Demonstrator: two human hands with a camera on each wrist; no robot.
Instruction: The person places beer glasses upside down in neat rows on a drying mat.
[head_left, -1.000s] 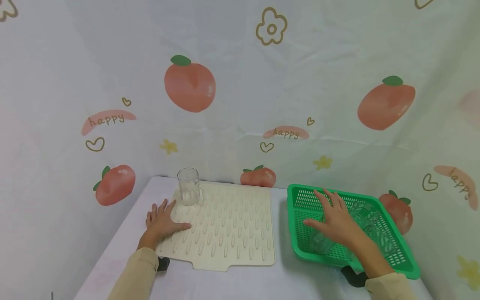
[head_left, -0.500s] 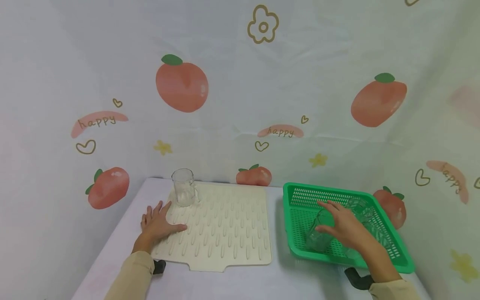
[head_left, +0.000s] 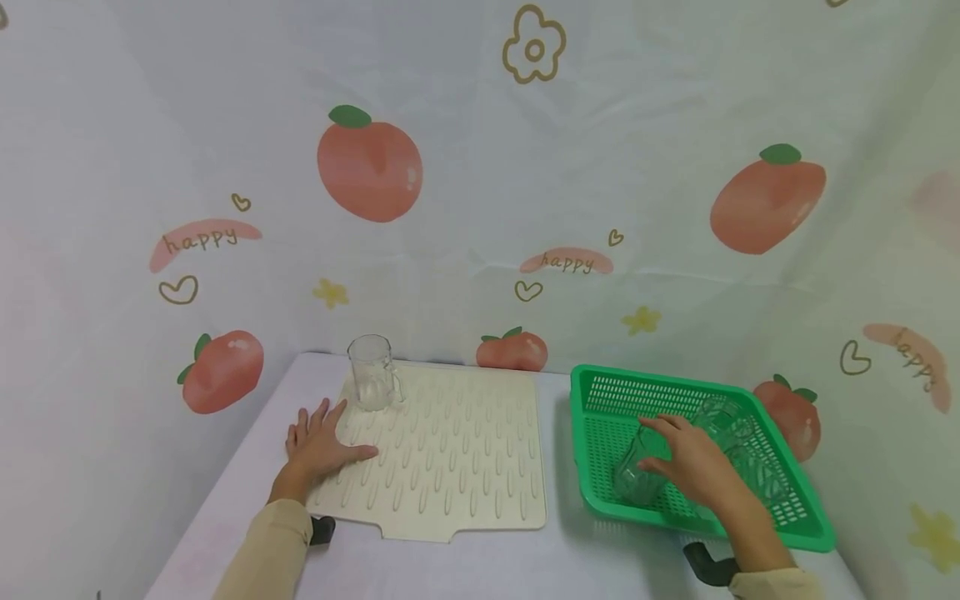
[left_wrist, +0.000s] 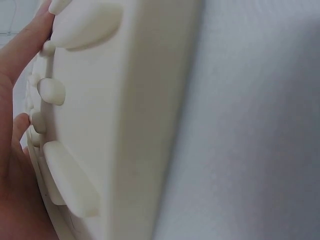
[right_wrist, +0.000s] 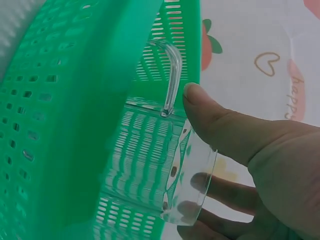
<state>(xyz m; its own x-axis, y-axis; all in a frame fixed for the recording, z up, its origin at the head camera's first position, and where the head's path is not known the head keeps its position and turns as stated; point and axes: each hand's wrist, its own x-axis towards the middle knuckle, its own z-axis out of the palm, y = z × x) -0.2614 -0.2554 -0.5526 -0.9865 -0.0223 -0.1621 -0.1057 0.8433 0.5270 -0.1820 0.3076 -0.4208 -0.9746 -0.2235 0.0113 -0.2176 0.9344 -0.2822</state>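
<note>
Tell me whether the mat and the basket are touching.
Apart. The head view shows it: a strip of bare table runs between the mat and the basket along their facing sides.

One mug (head_left: 372,385) stands far left on the board (head_left: 465,487), left of the basket (head_left: 630,513) holding other mugs (head_left: 634,483).

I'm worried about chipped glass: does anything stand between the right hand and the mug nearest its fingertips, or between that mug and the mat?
Nothing visible separates the right hand from the mug; thumb and fingers straddle its rim. Toward the mat, the green basket's left wall stands in between.
</note>
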